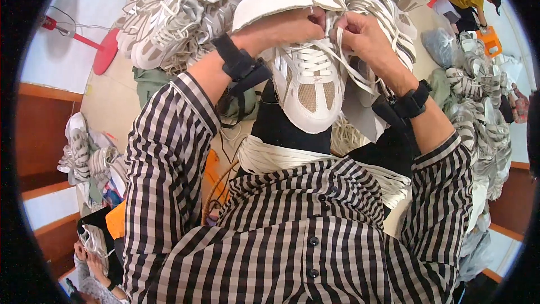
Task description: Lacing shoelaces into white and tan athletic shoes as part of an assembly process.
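Note:
A white and beige sneaker (311, 107) rests over my dark-trousered lap, its toe toward me. White shoelace (316, 63) runs crosswise through its lower eyelets. At the upper end of the lacing, my left hand (304, 26) is closed in a pinch on the lace. Just to its right, my right hand (364, 36) pinches the lace between thumb and fingers, and a loose length hangs below it. The fingertips are close together, partly hiding the upper eyelets. A pale curved shoe piece (270, 10) lies just beyond my left hand.
A large heap of similar sneakers (163, 25) lies beyond my hands. Bundles of white laces (269, 157) lie across my lap. A red stand (105, 52) is at the left. More sneakers (478, 95) line the right side. Other people work at the upper right and lower left.

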The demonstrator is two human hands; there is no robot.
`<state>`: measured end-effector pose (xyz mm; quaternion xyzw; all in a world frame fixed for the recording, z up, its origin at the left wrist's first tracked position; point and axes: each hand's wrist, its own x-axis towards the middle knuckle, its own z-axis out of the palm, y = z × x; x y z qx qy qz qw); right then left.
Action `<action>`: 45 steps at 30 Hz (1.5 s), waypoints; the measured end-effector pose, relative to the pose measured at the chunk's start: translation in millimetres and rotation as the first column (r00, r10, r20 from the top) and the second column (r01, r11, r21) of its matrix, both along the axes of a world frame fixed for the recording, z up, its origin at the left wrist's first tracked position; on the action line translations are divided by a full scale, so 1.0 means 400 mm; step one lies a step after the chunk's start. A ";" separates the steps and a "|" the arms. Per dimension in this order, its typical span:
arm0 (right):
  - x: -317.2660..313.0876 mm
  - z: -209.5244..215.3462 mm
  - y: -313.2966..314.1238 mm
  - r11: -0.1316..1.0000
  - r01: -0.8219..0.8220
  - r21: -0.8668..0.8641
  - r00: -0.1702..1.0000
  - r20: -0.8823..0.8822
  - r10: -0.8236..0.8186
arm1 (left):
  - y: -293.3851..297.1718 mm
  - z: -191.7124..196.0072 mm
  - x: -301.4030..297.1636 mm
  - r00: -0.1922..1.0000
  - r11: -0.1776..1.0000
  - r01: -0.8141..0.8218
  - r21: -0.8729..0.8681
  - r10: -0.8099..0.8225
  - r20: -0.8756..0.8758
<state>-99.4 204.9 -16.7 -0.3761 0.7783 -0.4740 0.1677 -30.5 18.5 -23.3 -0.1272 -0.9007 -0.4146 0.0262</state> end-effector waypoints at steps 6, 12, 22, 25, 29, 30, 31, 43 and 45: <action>0.005 0.007 -0.007 1.000 0.008 0.001 0.966 -0.259 -0.007 | 0.024 -0.037 0.019 0.995 0.997 -0.081 0.008 0.081 -0.050; 0.016 0.012 0.000 0.982 0.137 -0.129 0.964 0.247 -0.102 | 0.008 0.036 0.153 0.854 0.890 -0.192 -0.414 -0.056 -0.517; 0.006 0.055 0.079 0.830 0.289 -0.478 0.949 0.257 -0.182 | -0.173 0.068 0.532 0.800 0.749 -0.565 -0.345 0.397 -0.450; 0.026 0.053 0.078 0.880 0.225 -0.417 0.971 0.176 -0.165 | -0.318 0.070 0.571 0.722 0.614 -0.675 -0.408 0.437 -0.536; 0.055 0.027 0.055 0.938 0.165 -0.304 0.985 0.090 -0.145 | -0.485 0.062 0.612 0.718 0.519 -0.696 -0.496 0.503 -0.482; 0.057 0.023 0.049 0.949 0.111 -0.296 0.993 0.059 -0.098 | -0.510 0.054 0.627 0.720 0.521 -0.694 -0.497 0.502 -0.479; 0.051 0.024 0.046 0.960 0.099 -0.261 0.995 0.008 -0.101 | -0.529 0.042 0.641 0.728 0.525 -0.684 -0.506 0.521 -0.444; 0.059 0.034 0.029 0.990 0.060 -0.129 0.997 0.059 -0.053 | -0.423 -0.079 0.575 0.826 0.681 -0.524 -0.512 0.553 -0.109; 0.058 0.034 0.026 0.985 0.077 -0.157 0.995 0.070 -0.067 | -0.317 -0.058 0.545 0.860 0.703 -0.503 -0.503 0.468 -0.206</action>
